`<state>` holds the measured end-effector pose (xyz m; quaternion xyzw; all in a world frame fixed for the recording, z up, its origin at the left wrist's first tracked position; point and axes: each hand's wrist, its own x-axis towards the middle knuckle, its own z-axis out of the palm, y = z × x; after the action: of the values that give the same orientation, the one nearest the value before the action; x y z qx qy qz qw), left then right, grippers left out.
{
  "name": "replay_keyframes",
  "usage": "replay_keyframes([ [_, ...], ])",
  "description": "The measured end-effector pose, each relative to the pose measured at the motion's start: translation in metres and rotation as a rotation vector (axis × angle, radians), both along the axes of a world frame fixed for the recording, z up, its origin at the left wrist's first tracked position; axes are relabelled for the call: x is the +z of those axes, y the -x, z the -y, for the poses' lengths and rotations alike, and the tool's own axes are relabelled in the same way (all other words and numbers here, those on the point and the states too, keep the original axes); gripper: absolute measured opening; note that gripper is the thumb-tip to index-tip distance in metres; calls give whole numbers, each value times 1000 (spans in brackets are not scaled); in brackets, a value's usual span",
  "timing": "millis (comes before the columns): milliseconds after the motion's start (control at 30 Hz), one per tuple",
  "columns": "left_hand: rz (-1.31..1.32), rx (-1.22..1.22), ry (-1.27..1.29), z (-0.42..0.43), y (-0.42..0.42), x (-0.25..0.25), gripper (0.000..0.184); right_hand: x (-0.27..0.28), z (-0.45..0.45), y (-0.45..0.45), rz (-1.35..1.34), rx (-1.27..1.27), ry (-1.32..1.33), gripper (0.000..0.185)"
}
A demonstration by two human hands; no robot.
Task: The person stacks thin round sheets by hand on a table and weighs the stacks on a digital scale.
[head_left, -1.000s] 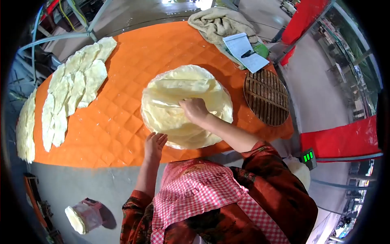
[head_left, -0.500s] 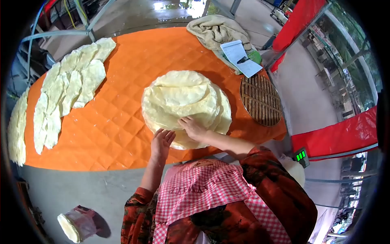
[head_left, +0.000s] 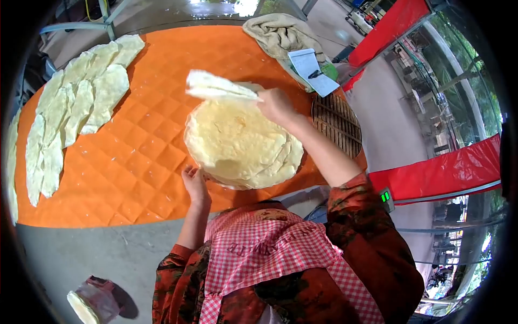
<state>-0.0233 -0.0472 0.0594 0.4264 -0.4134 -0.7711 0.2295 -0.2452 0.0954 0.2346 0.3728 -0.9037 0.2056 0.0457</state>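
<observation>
A pile of thin, pale round flatbreads [head_left: 237,140] lies on the orange cloth in front of me, its layers slightly offset at the right edge. Above the pile's far side, my right hand [head_left: 277,106] is closed on the end of a folded flatbread [head_left: 221,86], which extends to the left and is a little blurred. My left hand [head_left: 195,184] is by the pile's near left edge, its fingers apart; whether they touch the edge is hard to see.
Folded flatbreads [head_left: 81,102] overlap in rows on the left of the orange cloth [head_left: 145,156]. At right are a round slatted rack [head_left: 337,124], a notebook [head_left: 313,70] with a dark pen, and a bunched beige cloth [head_left: 283,35]. A bag of flatbreads [head_left: 94,302] sits on the floor.
My right hand has moved from the pile's near part to beyond its far side and holds the folded flatbread. My left hand has shifted left. The top flatbread's fold no longer shows on the pile.
</observation>
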Motion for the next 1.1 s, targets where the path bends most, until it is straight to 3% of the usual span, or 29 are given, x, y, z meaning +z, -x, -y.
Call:
replay_keyframes([
  [100, -5, -169, -91, 5, 1, -15, 28, 1, -11, -24, -109, 103, -31, 10],
  [200, 11, -256, -119, 2, 7, -19, 20, -93, -26, -67, -135, 175, -59, 9],
  [267, 43, -309, -141, -2, 9, -12, 17, -132, -29, -90, 193, 116, -270, 10],
  [333, 10, -306, -163, -5, 9, -8, 16, -158, -33, -98, 42, 211, -216, 8],
  [500, -23, -299, -189, -11, 12, -5, 13, -129, -18, -108, -1, 196, -206, 14],
  [567, -89, -322, -227, -13, 14, -1, 11, -142, -13, -134, -245, 114, -44, 18],
  [667, -256, -335, -347, -17, 17, 13, 10, -148, -16, -130, -75, 106, 9, 24],
  [733, -371, -355, -443, -22, 16, 24, 15, -97, -16, -115, 534, 19, -111, 23],
  [800, -386, -295, -317, -32, 12, 51, 19, -120, -12, -50, 525, -144, 4, 15],
  [867, -325, -162, -312, -23, 4, 8, 18, -45, -12, -1, 395, -158, 30, 13],
  [900, -263, -115, -318, -23, -2, -3, 16, 17, -16, -3, 167, -62, -39, 14],
  [933, -201, -65, -326, -26, -8, -9, 15, 40, -27, 9, -109, 119, -69, 15],
  [967, -234, -91, -327, -33, -13, -7, 13, 60, -36, 4, -156, 133, -102, 16],
  [1033, -197, -115, -314, -51, -17, 12, 14, 56, -52, -11, -227, 175, -109, 19],
  [1100, -204, -155, -338, -66, -18, 15, 19, -2, -72, -28, -364, 269, 18, 24],
])
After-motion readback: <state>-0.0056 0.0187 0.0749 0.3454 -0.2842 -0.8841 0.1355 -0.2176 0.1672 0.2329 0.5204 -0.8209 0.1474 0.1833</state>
